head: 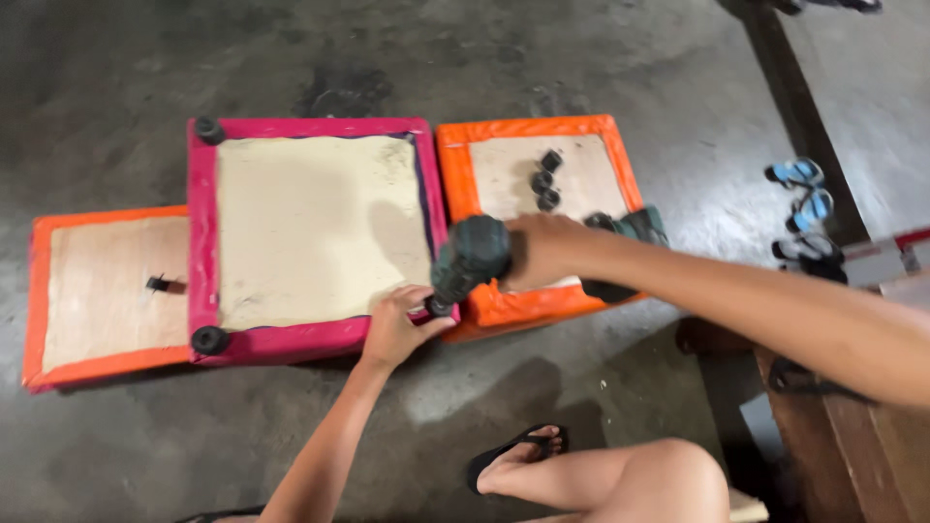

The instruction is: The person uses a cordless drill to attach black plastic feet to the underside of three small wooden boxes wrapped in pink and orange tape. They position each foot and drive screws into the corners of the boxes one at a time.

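Left of the grip on the drill [470,260], the pink cushion's [320,228] pale board lies open, with black feet [209,340] only at its far-side corners. Just right, three loose black feet [545,180] crowd the orange cushion [531,174]. Behind, bare floor [465,58] runs free. Below, the left hand [397,324] blocks the corner.

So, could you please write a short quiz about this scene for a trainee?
1. True or false: the right hand holds a dark green power drill.
2. Which frame does the left hand touch?
A. the pink frame
B. the right orange frame
C. the left orange frame
3. How many loose black round feet lie on the board of the right orange frame?

Key:
1. True.
2. A, at its near right corner, under the drill tip.
3. Three, in a small group.
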